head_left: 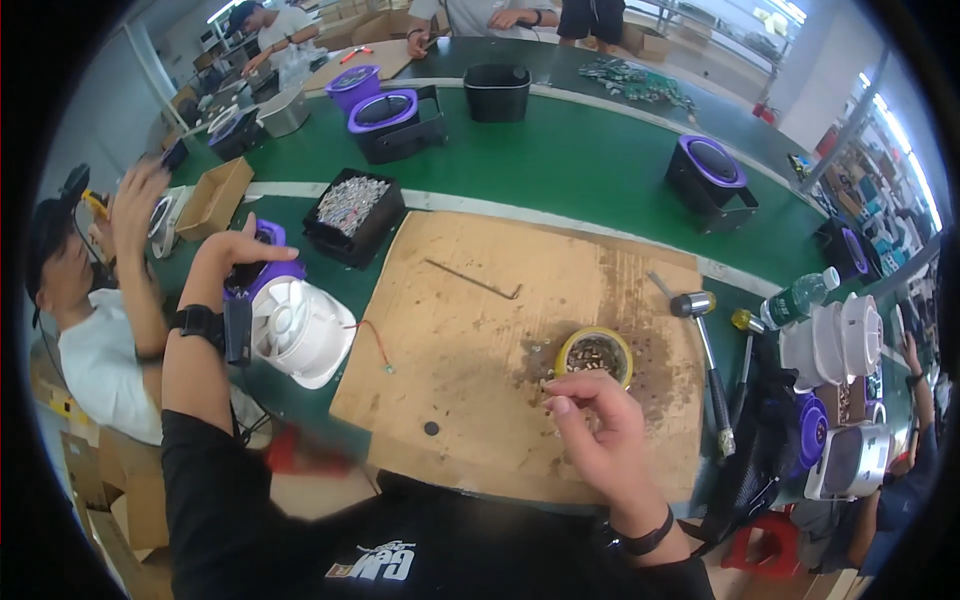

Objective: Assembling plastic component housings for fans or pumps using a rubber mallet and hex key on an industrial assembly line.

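My left hand reaches out to the left and grips a black housing with a purple rim, its thumb lying across the top. Right below it is a white fan unit, from which a thin red wire trails onto the cardboard. My right hand hovers over the cardboard, thumb and forefinger pinched. Whatever sits between those fingertips is too small to name. Just beyond them stands a yellow tape ring with small brass-coloured parts inside.
A stained cardboard sheet bears a hex key and a black disc. Right of it lie a hammer, a screwdriver and a water bottle. A black bin of screws stands behind. Co-workers sit left and across the green belt.
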The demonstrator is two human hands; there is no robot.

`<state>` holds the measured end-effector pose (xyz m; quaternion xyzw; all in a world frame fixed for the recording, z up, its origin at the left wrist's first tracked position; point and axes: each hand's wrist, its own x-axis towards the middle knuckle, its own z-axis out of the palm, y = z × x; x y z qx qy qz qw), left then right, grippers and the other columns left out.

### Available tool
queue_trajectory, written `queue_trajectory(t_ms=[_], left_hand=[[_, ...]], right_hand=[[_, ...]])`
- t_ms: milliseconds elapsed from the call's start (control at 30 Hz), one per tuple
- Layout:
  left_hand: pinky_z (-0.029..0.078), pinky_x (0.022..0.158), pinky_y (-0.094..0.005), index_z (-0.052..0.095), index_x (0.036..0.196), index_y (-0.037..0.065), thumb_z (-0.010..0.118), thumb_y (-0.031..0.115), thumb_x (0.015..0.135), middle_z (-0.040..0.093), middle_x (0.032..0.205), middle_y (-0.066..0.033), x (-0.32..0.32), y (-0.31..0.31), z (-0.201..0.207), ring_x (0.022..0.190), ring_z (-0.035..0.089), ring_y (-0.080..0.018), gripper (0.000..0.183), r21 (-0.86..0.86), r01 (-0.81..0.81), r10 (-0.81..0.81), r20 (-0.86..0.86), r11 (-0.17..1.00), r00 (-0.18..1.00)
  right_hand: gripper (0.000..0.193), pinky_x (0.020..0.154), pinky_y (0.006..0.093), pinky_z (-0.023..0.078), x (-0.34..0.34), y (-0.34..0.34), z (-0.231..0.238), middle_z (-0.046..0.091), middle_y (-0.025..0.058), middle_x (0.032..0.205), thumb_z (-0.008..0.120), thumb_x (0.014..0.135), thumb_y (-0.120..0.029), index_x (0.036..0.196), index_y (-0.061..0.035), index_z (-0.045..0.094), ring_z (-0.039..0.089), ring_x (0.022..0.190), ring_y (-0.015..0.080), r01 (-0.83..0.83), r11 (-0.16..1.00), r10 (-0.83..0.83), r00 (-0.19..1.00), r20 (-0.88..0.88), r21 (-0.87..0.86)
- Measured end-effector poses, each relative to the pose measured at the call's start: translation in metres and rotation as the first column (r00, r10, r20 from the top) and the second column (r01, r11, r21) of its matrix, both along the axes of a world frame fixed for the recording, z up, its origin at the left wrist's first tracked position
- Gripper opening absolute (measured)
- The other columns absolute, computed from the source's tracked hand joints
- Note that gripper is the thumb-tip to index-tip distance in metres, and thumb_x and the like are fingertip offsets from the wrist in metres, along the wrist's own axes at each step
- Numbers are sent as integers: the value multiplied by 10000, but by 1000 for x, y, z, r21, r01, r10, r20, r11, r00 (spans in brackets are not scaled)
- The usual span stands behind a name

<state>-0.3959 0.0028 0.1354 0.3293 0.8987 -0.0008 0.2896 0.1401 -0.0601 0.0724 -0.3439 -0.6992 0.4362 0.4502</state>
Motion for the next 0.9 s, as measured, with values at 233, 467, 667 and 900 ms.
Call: queue_trajectory(t_ms=[233,467,667,900], left_hand=[[326,1154,-437,169,1601,136,904,548,458,317,1549,-293,10,1,-13,1416,380,-380,1420,323,19,35,-160,946,986],[403,1072,-412,233,1574,37,885,515,534,457,1474,-222,4,2,2,1307,504,-309,1317,463,15,-13,-7,886,1000],[357,1117,-436,184,1592,70,886,515,530,363,1547,-227,3,3,5,1393,421,-333,1349,466,-24,21,12,884,1000],[283,1170,-450,159,1590,57,872,678,547,299,1582,-230,-22,10,-10,1448,340,-330,1407,359,-33,6,77,933,997]], right_hand=[[80,731,256,521,-1,-1,8,672,99,968,634,924,-2,993,11,672,660,828,134,75,997,-75,997,-20,-11],[71,690,244,507,0,2,-1,665,83,913,635,916,-5,970,-2,682,643,781,124,112,991,-119,988,-96,-78],[81,696,244,500,-2,1,-3,654,84,950,624,921,-4,989,15,663,637,785,125,121,978,-144,981,-132,-170],[81,698,239,495,-4,2,-3,656,87,948,621,920,-1,989,19,659,637,783,124,109,981,-121,990,-70,-159]])
